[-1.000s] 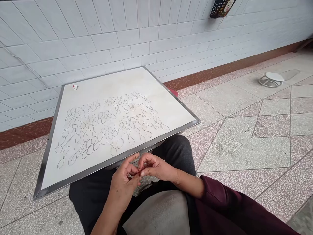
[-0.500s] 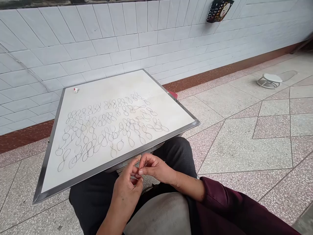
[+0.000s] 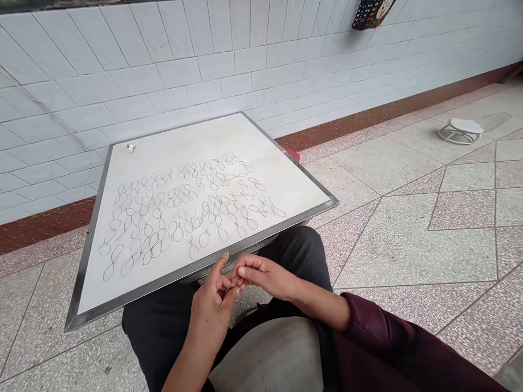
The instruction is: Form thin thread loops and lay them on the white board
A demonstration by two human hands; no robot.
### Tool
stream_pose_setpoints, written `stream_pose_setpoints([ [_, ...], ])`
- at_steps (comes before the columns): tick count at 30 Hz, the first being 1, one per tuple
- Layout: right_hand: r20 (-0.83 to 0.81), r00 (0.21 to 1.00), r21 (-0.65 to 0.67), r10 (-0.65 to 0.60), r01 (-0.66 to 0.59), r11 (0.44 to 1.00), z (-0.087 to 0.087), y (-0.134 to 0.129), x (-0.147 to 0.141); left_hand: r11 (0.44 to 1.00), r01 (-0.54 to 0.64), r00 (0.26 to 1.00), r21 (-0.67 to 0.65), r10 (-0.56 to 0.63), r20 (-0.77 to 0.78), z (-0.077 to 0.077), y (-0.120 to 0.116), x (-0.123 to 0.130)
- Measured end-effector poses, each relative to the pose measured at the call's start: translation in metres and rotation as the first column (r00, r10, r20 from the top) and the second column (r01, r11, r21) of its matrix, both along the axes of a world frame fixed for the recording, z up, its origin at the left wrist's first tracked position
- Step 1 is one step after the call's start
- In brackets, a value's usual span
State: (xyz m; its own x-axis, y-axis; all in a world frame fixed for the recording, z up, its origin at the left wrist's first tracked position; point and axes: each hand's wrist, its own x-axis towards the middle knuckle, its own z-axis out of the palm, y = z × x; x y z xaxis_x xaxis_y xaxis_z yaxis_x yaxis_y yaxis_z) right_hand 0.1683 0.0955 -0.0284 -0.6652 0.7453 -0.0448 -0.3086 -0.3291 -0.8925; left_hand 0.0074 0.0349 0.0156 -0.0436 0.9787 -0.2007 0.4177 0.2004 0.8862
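My left hand [image 3: 213, 300] and my right hand [image 3: 265, 276] meet above my lap, just off the table's near edge. Between their fingertips runs a thin strand [image 3: 232, 285], bent in a curve; whether it is wire or thread I cannot tell. The left thumb and fingers pinch it from below while the left index finger points up. My right thumb and index finger press together on its other part. Many thin dark strands twisted into figure-eight loops [image 3: 178, 231] lie in rough rows on the white tabletop [image 3: 229, 133].
A grey metal rim [image 3: 286, 220] edges the table, which stands against a white tiled wall [image 3: 171, 81]. A small red-and-white object [image 3: 131, 147] sits at the far left corner. On the floor to the right is a low white stool [image 3: 461, 130]. A dark patterned bag [image 3: 371, 13] hangs above.
The view has shifted slightly. My right fingers have moved along the strand, and more of its curve shows between the hands. The loops on the table lie as before.
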Motion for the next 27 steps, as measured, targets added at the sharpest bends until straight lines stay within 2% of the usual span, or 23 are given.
stream_pose_setpoints([
  [3, 0.025, 0.998, 0.007, 0.064, -0.065, 0.998, 0.002, 0.003, 0.005, 0.999, -0.026, 0.996, -0.036, 0.029, 0.087, -0.001, 0.0, 0.0],
  [9, 0.051, 0.996, 0.068, 0.067, -0.07, 0.995, -0.002, 0.004, 0.005, 0.988, -0.019, 0.937, -0.154, 0.071, 0.342, 0.0, 0.0, 0.0],
  [14, 0.003, 0.987, 0.133, 0.161, -0.16, 0.978, 0.001, 0.007, 0.011, 0.98, -0.006, 0.886, -0.198, 0.097, 0.454, 0.005, 0.0, -0.002],
  [16, 0.009, 0.988, 0.172, 0.154, -0.153, 0.973, 0.002, 0.009, 0.014, 0.979, 0.0, 0.87, -0.203, 0.1, 0.482, 0.006, 0.0, -0.003],
  [21, 0.091, 0.994, 0.302, 0.058, -0.083, 0.95, -0.002, 0.009, 0.016, 0.988, -0.038, 0.902, -0.152, 0.099, 0.421, 0.005, -0.002, -0.002],
  [27, 0.114, 0.993, 0.364, -0.012, -0.03, 0.931, -0.005, 0.007, 0.013, 0.995, -0.087, 0.943, -0.052, 0.099, 0.318, 0.004, -0.004, 0.001],
])
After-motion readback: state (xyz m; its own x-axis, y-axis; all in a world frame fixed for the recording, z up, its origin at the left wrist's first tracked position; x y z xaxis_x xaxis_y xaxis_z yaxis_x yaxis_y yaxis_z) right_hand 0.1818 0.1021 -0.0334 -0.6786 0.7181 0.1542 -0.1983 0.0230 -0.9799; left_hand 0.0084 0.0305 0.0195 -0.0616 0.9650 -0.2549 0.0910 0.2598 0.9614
